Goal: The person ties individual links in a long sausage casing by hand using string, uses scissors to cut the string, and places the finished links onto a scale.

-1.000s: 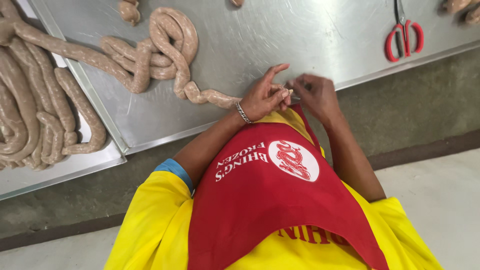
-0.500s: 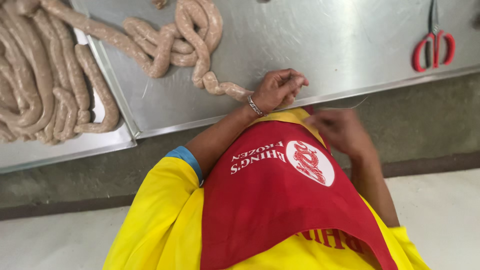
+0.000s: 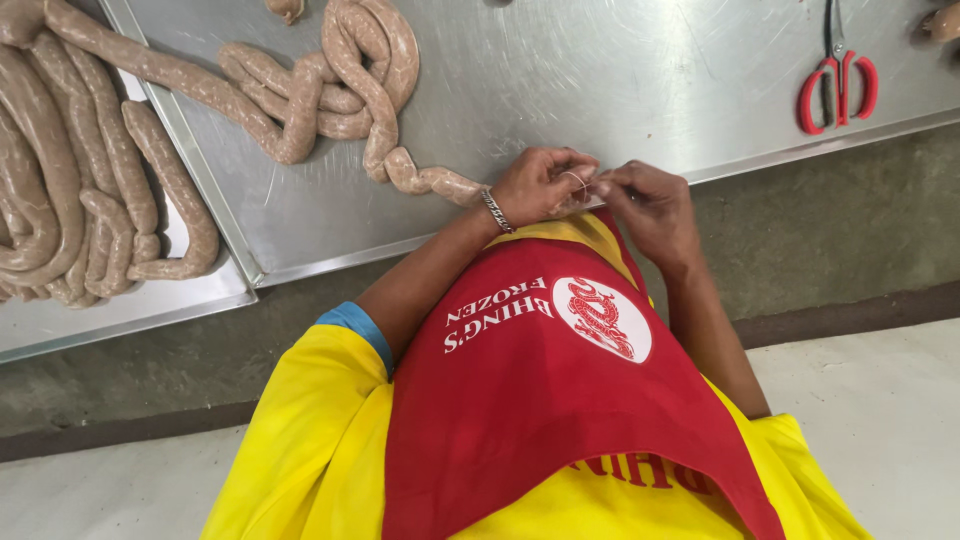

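Observation:
A long coiled raw sausage [image 3: 345, 95] lies on a steel tray [image 3: 560, 70], and its tail end runs to my left hand [image 3: 540, 185]. That hand, with a metal bracelet at the wrist, is closed on the sausage end at the tray's near edge, a loop of thin white thread [image 3: 577, 178] over a finger. My right hand [image 3: 648, 203] touches the left one, pinching the same thread. The sausage tip itself is hidden between the fingers.
Red-handled scissors [image 3: 838, 80] lie at the tray's right. A second tray [image 3: 120, 310] on the left holds several more sausage lengths [image 3: 90, 190]. A grey ledge [image 3: 830, 230] runs under the trays. My red apron [image 3: 560, 400] and yellow shirt fill the foreground.
Half a second ago my right hand was drawn away to the right of the left hand; it has now come back against it. The left hand stayed on the sausage end.

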